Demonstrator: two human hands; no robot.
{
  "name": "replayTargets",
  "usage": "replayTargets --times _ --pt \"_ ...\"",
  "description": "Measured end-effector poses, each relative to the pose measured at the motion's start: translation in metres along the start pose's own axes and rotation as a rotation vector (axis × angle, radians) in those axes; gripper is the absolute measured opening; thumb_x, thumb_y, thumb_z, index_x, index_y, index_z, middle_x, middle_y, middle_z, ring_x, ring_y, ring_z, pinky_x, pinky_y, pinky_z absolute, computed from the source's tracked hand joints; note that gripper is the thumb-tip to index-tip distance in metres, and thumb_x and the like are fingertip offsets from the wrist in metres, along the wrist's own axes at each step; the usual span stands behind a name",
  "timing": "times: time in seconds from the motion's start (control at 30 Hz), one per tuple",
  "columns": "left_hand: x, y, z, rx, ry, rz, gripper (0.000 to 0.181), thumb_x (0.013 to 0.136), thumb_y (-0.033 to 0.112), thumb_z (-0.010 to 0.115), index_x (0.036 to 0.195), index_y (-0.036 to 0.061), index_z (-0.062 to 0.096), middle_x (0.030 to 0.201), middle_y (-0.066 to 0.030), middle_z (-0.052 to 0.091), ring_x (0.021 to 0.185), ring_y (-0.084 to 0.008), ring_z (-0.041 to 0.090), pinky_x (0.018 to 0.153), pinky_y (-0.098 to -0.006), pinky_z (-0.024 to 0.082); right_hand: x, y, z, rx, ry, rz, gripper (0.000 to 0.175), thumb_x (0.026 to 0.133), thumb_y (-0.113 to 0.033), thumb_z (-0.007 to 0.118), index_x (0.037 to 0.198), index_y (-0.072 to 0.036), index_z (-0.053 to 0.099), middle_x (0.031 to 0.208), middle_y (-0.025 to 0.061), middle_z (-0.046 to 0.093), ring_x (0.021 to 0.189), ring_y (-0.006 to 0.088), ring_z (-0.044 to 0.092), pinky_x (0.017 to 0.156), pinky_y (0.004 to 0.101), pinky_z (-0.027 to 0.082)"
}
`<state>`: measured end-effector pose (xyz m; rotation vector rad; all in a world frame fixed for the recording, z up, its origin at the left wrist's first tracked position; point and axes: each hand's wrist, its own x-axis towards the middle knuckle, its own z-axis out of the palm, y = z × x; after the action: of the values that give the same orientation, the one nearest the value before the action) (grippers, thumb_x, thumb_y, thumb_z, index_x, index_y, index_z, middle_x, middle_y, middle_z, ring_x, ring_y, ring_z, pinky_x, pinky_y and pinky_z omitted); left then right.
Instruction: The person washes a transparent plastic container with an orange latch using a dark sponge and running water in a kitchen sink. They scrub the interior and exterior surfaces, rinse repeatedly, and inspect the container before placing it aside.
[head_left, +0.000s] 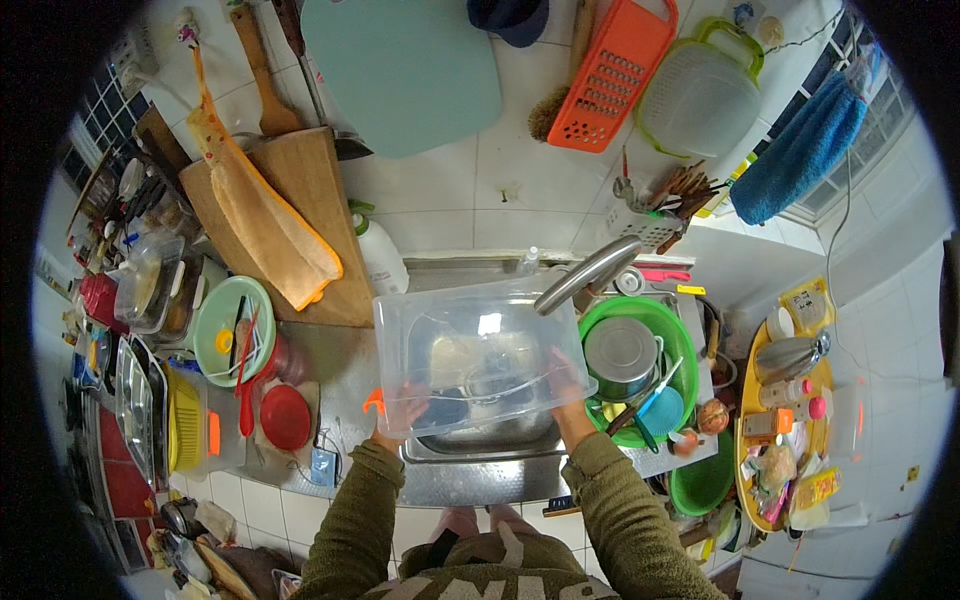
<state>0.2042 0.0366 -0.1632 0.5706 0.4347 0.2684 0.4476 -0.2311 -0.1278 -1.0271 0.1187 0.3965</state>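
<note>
A clear plastic storage box (487, 360) is held over the stainless steel sink (487, 446), tilted a little, beneath the curved metal faucet (589, 274). My left hand (405, 409) grips its near left corner; some fingers show through the plastic. At the right end, my right hand (568, 382) holds the box's side, also partly seen through it. An orange object (373, 400) is beside my left hand, and which thing it belongs to is unclear. Just right of the box, a green plastic basin (688, 360) holds a lidded metal pot, a blue round item and utensils.
To the left are a wooden cutting board (349, 225), a white bottle (380, 255), a pale green bowl (206, 337) with utensils and a red round lid (285, 417). On the right, a yellow tray (750, 487) holds jars and packets. An orange grater (611, 75) hangs on the wall.
</note>
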Motion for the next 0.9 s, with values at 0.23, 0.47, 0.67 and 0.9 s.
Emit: replayTargets --times 0.23,0.47,0.67,0.9 --pt "-0.007 0.006 -0.01 0.72 0.095 0.256 0.058 0.093 0.008 0.055 0.146 0.007 0.032 0.141 -0.0141 0.045 0.126 -0.0276 0.05 0.102 -0.0381 0.044 -0.009 -0.015 -0.004 -0.203 -0.004 0.181 0.035 0.09 0.002 0.058 0.123 -0.006 0.058 0.125 0.0083 0.057 0.111 0.0217 0.055 0.094 0.0362 0.048" --pt "-0.043 0.02 0.05 0.695 0.046 0.14 0.059 0.094 -0.002 0.04 0.149 0.0084 0.021 0.14 -0.0188 0.045 0.108 -0.0334 0.064 0.084 -0.0399 0.056 -0.01 0.003 -0.04 -0.297 0.022 0.338 0.032 0.085 -0.002 0.062 0.117 -0.005 0.061 0.103 0.0055 0.065 0.091 0.021 0.062 0.076 0.0378 0.055" --pt "-0.068 0.032 0.074 0.626 0.141 0.015 0.061 0.09 -0.005 0.037 0.147 0.0089 0.019 0.139 -0.0229 0.043 0.1 -0.0386 0.066 0.077 -0.0438 0.059 0.001 -0.055 -0.021 -0.923 -0.18 0.234 0.026 0.091 -0.015 0.059 0.115 -0.004 0.061 0.098 0.0041 0.065 0.09 0.0182 0.062 0.072 0.0336 0.053" --pt "-0.089 0.055 0.123 0.552 0.195 -0.113 0.061 0.09 -0.004 0.036 0.146 0.0075 0.012 0.135 -0.0287 0.041 0.1 -0.0449 0.065 0.075 -0.0458 0.06 0.045 -0.12 0.038 -0.592 -0.292 -0.001 0.056 0.102 -0.046 0.036 0.139 -0.006 0.048 0.139 0.0101 0.05 0.128 0.0209 0.045 0.103 0.0324 0.035"
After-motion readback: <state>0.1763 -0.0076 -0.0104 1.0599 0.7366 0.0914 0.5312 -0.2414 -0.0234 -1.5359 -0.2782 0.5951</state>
